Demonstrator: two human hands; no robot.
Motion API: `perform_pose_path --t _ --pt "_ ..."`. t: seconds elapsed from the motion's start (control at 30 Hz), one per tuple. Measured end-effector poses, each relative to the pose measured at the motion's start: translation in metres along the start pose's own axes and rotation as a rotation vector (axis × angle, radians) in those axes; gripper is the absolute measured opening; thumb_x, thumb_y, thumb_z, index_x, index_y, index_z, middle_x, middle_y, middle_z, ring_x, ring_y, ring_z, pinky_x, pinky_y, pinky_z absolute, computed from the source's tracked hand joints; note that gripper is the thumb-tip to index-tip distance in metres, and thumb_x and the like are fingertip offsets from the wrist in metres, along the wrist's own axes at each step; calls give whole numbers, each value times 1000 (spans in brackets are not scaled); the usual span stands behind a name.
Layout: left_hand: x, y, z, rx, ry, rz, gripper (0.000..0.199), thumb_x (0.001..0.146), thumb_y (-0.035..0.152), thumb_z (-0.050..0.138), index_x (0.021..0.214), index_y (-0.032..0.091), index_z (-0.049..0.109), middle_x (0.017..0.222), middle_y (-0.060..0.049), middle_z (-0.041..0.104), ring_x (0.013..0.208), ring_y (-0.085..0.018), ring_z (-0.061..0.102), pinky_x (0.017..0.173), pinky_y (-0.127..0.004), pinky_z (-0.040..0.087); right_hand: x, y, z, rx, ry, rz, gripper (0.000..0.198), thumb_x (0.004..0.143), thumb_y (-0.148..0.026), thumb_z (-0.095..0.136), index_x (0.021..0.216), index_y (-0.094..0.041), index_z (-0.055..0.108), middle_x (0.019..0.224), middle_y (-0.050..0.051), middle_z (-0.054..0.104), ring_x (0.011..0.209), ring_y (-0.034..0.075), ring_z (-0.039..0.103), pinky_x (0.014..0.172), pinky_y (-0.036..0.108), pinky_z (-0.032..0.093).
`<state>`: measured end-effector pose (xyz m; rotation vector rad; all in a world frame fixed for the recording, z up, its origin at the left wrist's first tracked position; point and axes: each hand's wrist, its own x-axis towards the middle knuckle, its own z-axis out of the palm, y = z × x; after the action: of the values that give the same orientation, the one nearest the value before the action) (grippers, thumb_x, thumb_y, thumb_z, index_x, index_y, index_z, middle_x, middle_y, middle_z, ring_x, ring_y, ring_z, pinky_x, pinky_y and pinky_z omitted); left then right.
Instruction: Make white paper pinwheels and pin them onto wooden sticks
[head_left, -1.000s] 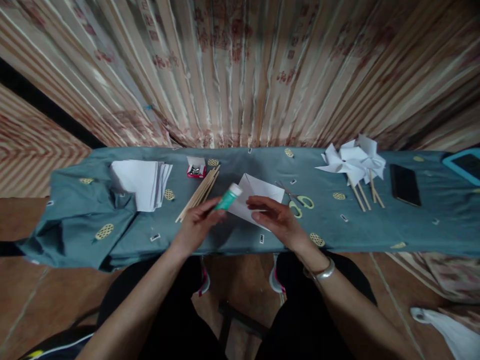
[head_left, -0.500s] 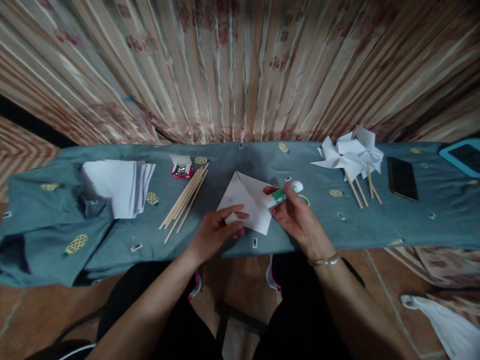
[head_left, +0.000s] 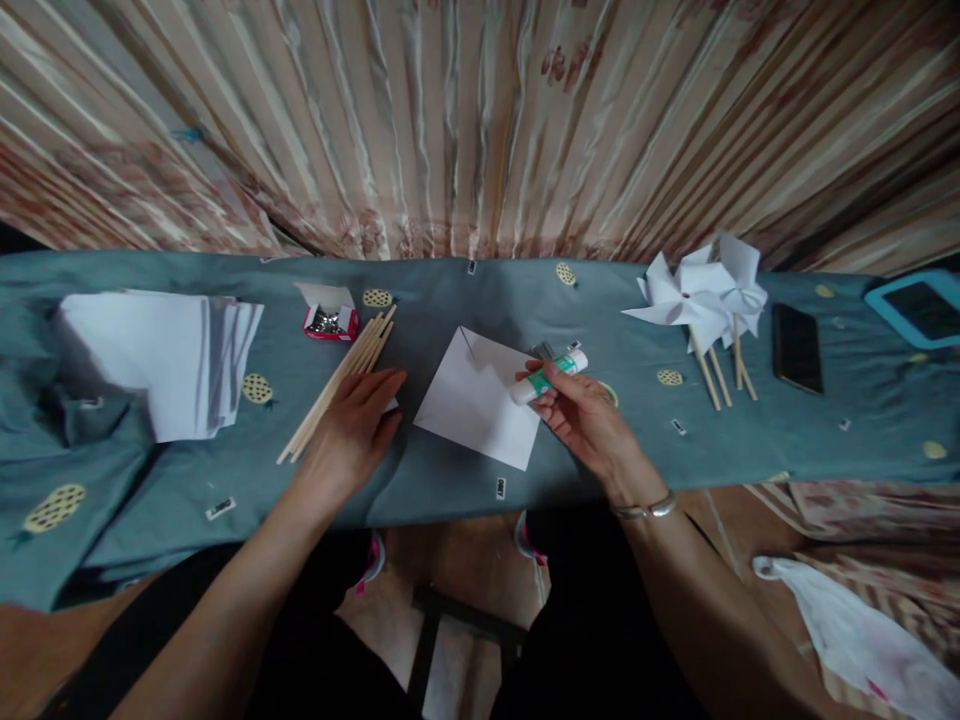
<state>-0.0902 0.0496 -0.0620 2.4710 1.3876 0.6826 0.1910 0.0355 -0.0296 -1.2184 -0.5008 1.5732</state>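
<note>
My right hand [head_left: 589,415] is closed round a green and white glue stick [head_left: 555,377], held tilted over the right side of a white paper square [head_left: 472,400]. Crease lines run across the paper, which lies flat on the cloth. My left hand [head_left: 356,425] is left of the paper, beside and partly over a bundle of thin wooden sticks [head_left: 322,405]. Its fingers are bent, and a small white thing [head_left: 391,405] shows between them; I cannot make out what it is. Behind the sticks stands a small open red box [head_left: 330,322] of shiny metal pieces.
A stack of white paper [head_left: 157,350] lies at the left on the green-blue cloth [head_left: 442,480]. Paper pinwheels [head_left: 690,290] on sticks, a dark phone [head_left: 797,348] and a blue-framed device [head_left: 919,308] are at the right. A curtain [head_left: 480,130] hangs behind the table.
My left hand has moved left off the paper to the wooden sticks. My right hand still holds the glue stick over the paper's right side. The view has shifted slightly.
</note>
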Motion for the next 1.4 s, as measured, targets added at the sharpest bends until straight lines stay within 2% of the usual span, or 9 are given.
perform_pose_path --t 0.1,0.17,0.27,0.43,0.57,0.77,0.97,1.23,1.4 --pt "1 11 -5 0 71 15 44 92 22 50 136 16 52 139 -15 55 128 -33 49 108 -54 43 1 0 -2 11 -11 2 22 68 -35 83 81 -19 75 75 0 73 55 6 54 53 16 49" --pt "1 25 -2 -13 104 67 41 94 18 49 134 16 52 138 -15 55 127 -31 50 108 -52 42 2 0 -3 -43 -16 -34 22 71 -39 81 81 -21 74 79 0 73 57 7 55 54 19 49" --pt "-1 50 15 -109 12 246 36 95 18 47 131 18 55 137 -14 57 126 -29 51 104 -47 47 2 0 -4 -188 -7 -149 24 75 -44 77 83 -22 73 84 0 73 58 8 53 55 21 47" --pt "-4 75 46 -80 -112 238 48 95 45 52 138 25 48 156 -15 33 147 -37 24 111 -60 34 3 6 1 -403 52 -369 24 74 -44 77 85 -22 72 79 -1 69 62 9 54 57 24 45" --pt "-3 76 54 -41 -131 195 51 92 52 52 136 26 51 159 -16 24 148 -42 17 112 -66 26 6 13 6 -484 78 -444 23 72 -41 78 84 -22 71 73 -2 68 60 10 56 58 26 48" --pt "-4 76 54 -37 -164 157 52 88 49 62 134 27 52 157 -18 27 146 -45 22 112 -66 27 9 17 4 -488 137 -404 23 71 -40 79 83 -22 71 77 -1 70 60 11 60 60 27 52" --pt "-4 78 54 -35 -181 137 57 86 48 65 137 26 50 158 -18 28 146 -44 22 113 -66 26 10 22 1 -510 113 -394 22 74 -39 77 85 -22 70 77 -1 70 61 11 60 61 27 52" --pt "-3 79 54 -46 -181 133 56 85 45 67 135 27 50 158 -18 29 146 -44 23 112 -67 27 12 24 6 -591 84 -453 19 76 -36 76 87 -22 69 77 -1 69 64 13 62 65 30 54" --pt "-3 81 54 -40 -184 119 58 82 45 71 134 26 53 156 -19 32 145 -46 25 112 -67 28 13 24 8 -661 83 -474 18 78 -35 74 86 -21 67 77 0 70 70 15 66 73 34 56"
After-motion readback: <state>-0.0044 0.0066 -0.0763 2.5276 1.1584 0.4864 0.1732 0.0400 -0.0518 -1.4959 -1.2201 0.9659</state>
